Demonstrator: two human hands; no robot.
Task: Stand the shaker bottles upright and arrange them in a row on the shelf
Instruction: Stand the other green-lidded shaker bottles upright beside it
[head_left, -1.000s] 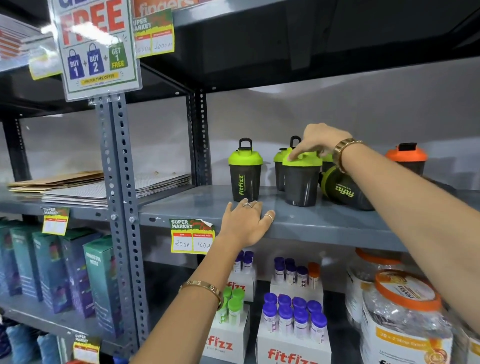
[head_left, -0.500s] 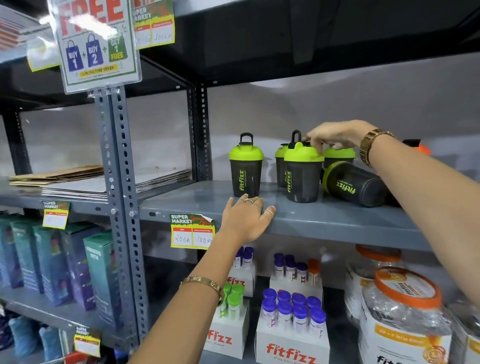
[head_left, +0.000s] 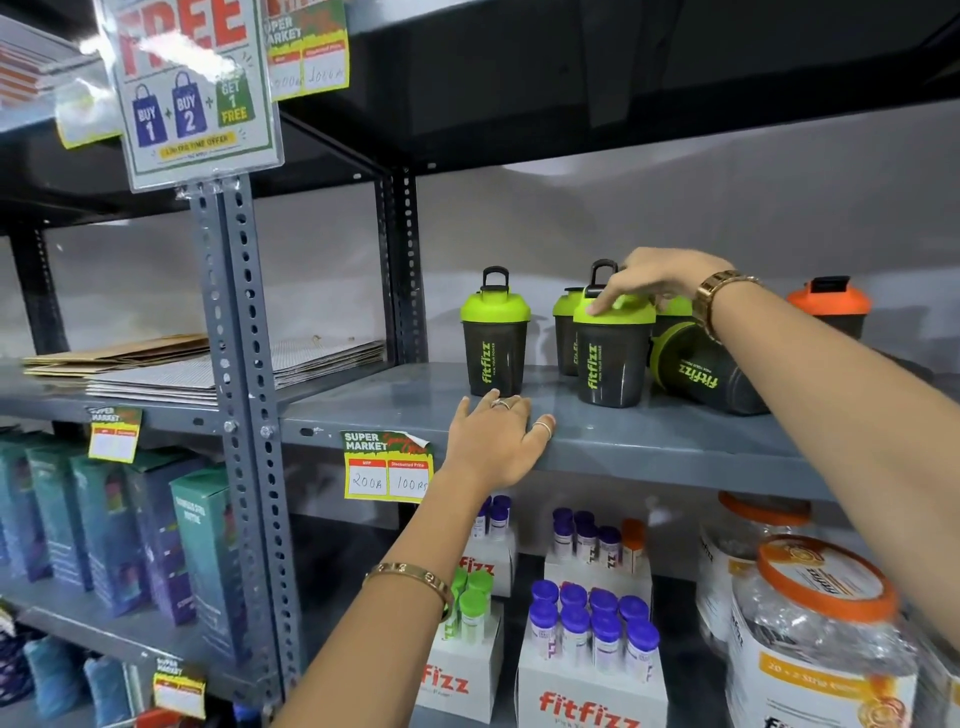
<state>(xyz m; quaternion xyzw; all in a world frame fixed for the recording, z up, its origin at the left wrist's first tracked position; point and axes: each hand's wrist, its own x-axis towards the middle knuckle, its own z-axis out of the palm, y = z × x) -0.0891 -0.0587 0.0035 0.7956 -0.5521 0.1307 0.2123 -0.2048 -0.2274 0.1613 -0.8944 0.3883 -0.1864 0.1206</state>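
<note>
Dark shaker bottles with green lids stand on the grey shelf (head_left: 649, 441). One upright bottle (head_left: 496, 353) is at the left. A second upright bottle (head_left: 613, 358) stands to its right, and my right hand (head_left: 649, 283) rests fingers-down on its lid. A third bottle (head_left: 567, 332) stands behind it. Another green-lidded bottle (head_left: 698, 371) lies on its side to the right, partly behind my right forearm. An orange-lidded bottle (head_left: 831, 306) stands at the far right. My left hand (head_left: 493, 441) lies flat on the shelf's front edge, holding nothing.
A steel upright (head_left: 234, 364) and a hanging offer sign (head_left: 192, 88) stand to the left. Flat cardboard sheets (head_left: 156, 369) fill the neighbouring shelf. Below are boxes of tubes (head_left: 587, 634) and large jars (head_left: 821, 634). A price tag (head_left: 387, 467) hangs off the shelf edge.
My right hand left the front bottle's lid, reached toward the bottles behind, then came back onto the lid. My left hand stayed on the shelf edge.
</note>
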